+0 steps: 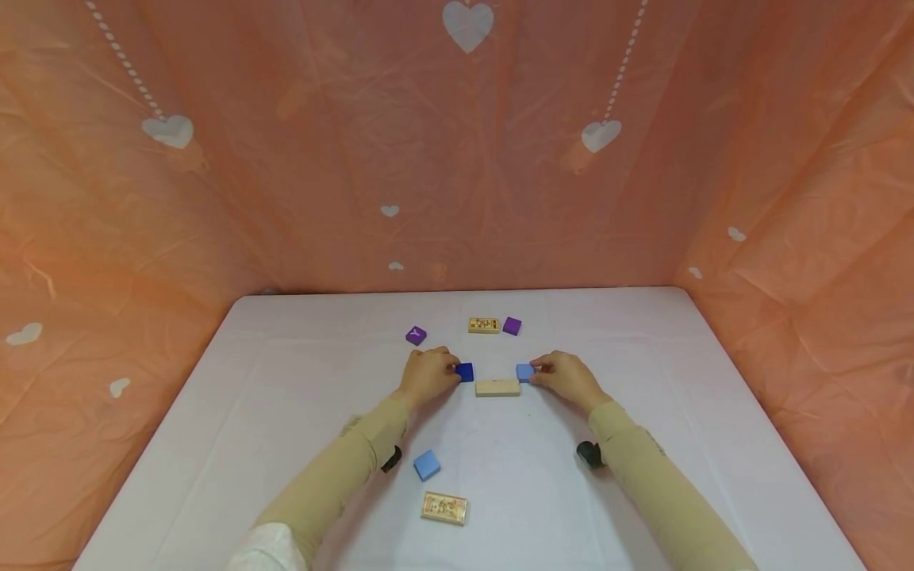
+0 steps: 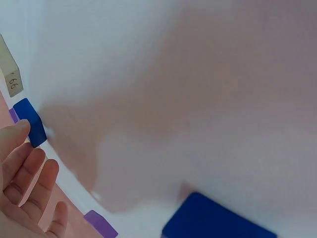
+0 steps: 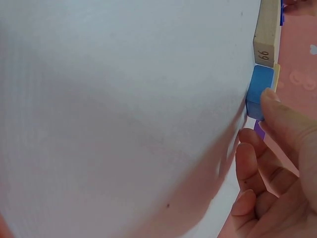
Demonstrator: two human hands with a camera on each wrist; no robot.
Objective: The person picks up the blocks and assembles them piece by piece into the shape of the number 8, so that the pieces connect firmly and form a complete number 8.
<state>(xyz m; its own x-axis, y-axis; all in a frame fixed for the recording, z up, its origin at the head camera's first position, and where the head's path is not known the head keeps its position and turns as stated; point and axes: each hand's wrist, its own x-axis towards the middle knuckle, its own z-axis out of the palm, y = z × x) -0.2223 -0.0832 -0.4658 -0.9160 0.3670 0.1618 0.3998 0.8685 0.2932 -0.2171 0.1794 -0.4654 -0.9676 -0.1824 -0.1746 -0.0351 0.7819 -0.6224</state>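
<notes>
Across table [image 1: 514, 468] | arms [image 1: 343, 464] extended | left hand [image 1: 426, 376], right hand [image 1: 570, 381] pinching blue blocks [image 1: 466, 373] [image 1: 524, 372]

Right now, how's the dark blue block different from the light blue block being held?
The dark blue block looks deep navy; the light blue block paler. The left hand holds the dark one, the right hand the light. The dark one is near the left end of the plain wooden block, the light one near its right. Both are small blocks.

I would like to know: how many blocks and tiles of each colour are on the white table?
Purple square blocks: 2
Light blue square blocks: 2
Dark blue square block: 1
Pale wooden rectangular block: 1
Yellowish printed rectangular tiles: 2
Total: 8
</notes>
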